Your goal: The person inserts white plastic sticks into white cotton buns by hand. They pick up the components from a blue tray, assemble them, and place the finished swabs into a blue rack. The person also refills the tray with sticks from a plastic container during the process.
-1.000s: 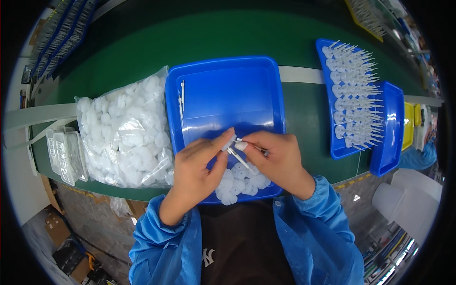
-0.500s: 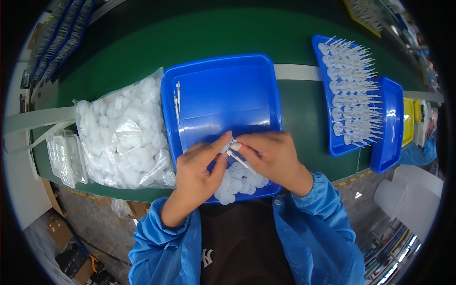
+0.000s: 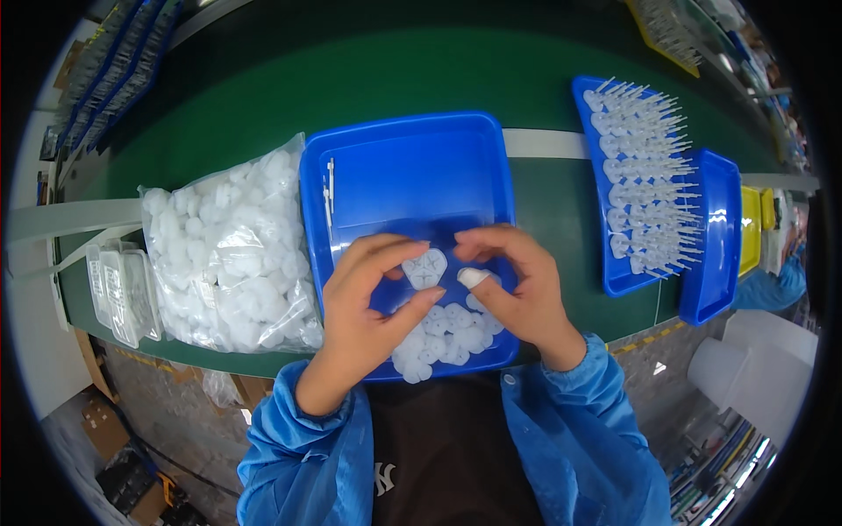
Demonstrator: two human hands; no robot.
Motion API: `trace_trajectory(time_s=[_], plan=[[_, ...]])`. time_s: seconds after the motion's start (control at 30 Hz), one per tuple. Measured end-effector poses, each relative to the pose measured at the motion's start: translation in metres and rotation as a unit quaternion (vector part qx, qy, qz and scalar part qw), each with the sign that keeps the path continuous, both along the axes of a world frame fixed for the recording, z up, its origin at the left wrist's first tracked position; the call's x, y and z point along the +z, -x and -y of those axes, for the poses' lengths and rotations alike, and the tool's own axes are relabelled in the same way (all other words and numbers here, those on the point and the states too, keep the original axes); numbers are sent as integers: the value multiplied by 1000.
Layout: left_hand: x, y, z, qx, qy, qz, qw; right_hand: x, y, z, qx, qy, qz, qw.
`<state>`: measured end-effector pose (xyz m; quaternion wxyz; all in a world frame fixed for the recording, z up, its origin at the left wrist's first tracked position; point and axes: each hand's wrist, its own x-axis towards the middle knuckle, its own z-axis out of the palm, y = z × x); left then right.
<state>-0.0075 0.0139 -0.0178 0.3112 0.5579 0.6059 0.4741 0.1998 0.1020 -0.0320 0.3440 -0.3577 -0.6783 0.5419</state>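
Held between the thumb and fingers of my left hand [image 3: 361,298] is a translucent white plastic disc [image 3: 426,270] with a rounded, three-lobed outline and a raised pattern on its face. My right hand [image 3: 524,294] is just to its right, fingers and thumb apart, with nothing seen in it. A white wrap covers the right thumb's tip. Both hands are over a blue tray [image 3: 403,123]. Similar white discs [image 3: 449,337] lie heaped at its near end, below the hands. Thin white-and-metal rods [image 3: 329,195] rest along the tray's left side. Whatever is behind the held disc is hidden.
A clear bag of white discs [image 3: 232,254] stands left of the tray, beside clear plastic boxes [image 3: 123,294]. To the right, a blue tray [image 3: 617,279] bears rows of discs with rods. Another blue tray [image 3: 715,237] and a yellow one [image 3: 750,232] lie beyond it.
My hands were together around a disc and a white-and-metal rod. Now the right hand has let go and moved right, and the left holds the disc face-up. The rod no longer shows.
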Motion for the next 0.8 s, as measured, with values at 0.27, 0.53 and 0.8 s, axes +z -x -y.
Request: trace_trajectory(time_s=[0.27, 0.53, 0.8], plan=[[5, -1, -3, -35, -76, -135, 987, -3, 1, 3, 64, 93, -32, 993], [4, 0, -5, -69, -108, -142, 981, -13, -4, -3, 89, 264, -108, 955], [8, 2, -3, -63, -112, -154, 980, -3, -8, 4, 102, 252, -135, 953]])
